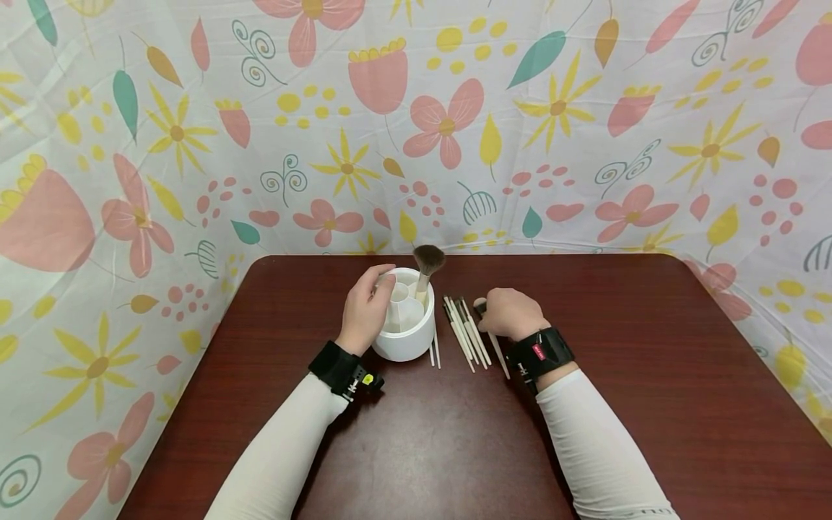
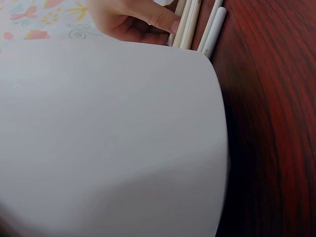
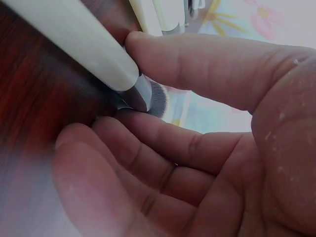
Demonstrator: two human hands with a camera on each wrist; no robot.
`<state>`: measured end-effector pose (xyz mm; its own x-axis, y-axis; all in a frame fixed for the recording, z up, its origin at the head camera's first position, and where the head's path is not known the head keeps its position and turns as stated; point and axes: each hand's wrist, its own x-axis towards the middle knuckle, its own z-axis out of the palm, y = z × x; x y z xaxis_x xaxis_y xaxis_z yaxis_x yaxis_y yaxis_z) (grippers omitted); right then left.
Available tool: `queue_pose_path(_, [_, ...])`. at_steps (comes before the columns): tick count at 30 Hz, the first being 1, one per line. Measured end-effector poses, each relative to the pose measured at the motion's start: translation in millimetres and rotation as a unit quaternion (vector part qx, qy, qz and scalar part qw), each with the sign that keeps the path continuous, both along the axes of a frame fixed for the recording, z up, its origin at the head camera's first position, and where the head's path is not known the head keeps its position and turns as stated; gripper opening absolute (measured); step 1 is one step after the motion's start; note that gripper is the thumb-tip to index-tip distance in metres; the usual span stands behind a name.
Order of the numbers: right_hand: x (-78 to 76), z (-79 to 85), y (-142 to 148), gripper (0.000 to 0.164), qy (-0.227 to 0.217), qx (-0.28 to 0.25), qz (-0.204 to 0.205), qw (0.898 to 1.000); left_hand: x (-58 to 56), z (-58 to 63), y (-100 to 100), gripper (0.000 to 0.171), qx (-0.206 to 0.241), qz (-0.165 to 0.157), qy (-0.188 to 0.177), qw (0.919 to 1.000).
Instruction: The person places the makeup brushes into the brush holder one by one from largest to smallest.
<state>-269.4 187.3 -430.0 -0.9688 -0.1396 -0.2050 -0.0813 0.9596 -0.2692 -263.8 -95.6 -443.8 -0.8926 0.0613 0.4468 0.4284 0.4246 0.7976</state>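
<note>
My left hand (image 1: 366, 307) grips the left side of a white round brush holder (image 1: 401, 347), its thumb over the rim. White dividers split the holder inside. A large fluffy makeup brush (image 1: 429, 260) stands in its right compartment, bristles up. To the right, my right hand (image 1: 513, 313) pinches a makeup brush (image 3: 84, 47) with a pale handle near its metal ferrule. In the right wrist view, thumb and index finger lie on either side of the ferrule, and dark bristles show beyond. The held brush's handle points toward the front of the table.
Several slim makeup brushes (image 1: 469, 334) lie side by side between the holder and my right hand. Two pale handles (image 1: 435, 352) lie against the holder's right side. The brown table (image 1: 429, 448) ends at a flower-printed cloth (image 1: 383, 173) behind.
</note>
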Motion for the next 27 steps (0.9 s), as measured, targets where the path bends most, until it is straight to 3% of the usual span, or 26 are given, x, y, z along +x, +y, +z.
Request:
queue_pose_path(14, [-1.5,-1.3,0.5,0.019,-0.020,-0.027,0.013,0.999,0.0,0.0,0.4,0.035,-0.001,0.001,-0.001,1.0000])
queue_pose_path(21, [-0.8,0.2,0.3,0.017,-0.007,-0.025,0.014,1.000,0.1,-0.2,-0.2,0.038,-0.001,-0.003,0.001,1.0000])
queue_pose_path(27, [-1.4,3.3,1.0,0.018,0.033,-0.018,0.013,0.999,0.1,-0.2,-0.6,0.039,-0.001,-0.003,0.003,1.0000])
